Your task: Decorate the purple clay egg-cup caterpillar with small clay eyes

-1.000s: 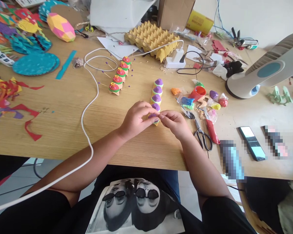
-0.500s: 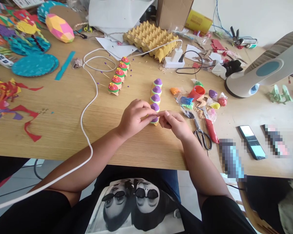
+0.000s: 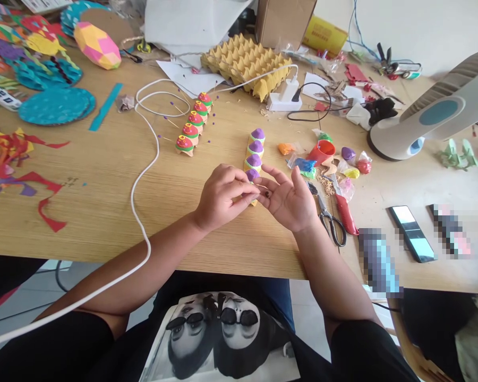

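My left hand is closed in a pinch, its fingertips close to the fingers of my right hand; what it pinches, if anything, is too small to name. My right hand is turned palm up with the fingers spread. On its fingers rests a tiny dark ball. Behind both hands stands a strip of egg-carton cups topped with purple and pale yellow clay; its near end is partly hidden by the hands.
A second decorated strip in red and green stands left, with toothpicks around it. Clay bags, a red cup, scissors and a red-handled cutter lie right. A white cable crosses my left arm.
My right hand has turned from pointing fingers to an open palm, showing the tiny dark ball. My left hand stays pinched in nearly the same place.
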A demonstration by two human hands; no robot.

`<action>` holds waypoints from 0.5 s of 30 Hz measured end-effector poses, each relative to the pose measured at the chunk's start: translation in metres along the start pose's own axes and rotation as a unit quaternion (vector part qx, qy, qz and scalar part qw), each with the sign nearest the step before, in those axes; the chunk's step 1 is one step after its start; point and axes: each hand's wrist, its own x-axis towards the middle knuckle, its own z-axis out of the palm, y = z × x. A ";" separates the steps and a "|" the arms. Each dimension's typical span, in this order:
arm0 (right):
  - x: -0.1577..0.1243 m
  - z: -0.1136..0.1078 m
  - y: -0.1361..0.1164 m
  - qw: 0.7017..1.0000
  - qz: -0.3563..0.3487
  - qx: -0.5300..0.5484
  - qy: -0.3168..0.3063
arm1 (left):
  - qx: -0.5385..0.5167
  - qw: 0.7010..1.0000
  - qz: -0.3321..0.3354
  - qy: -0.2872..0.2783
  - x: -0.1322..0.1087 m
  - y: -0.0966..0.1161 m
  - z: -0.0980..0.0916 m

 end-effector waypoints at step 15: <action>-0.006 0.008 0.007 0.996 -0.003 0.061 -0.070 | 0.058 0.998 0.024 -0.014 -0.002 0.000 0.011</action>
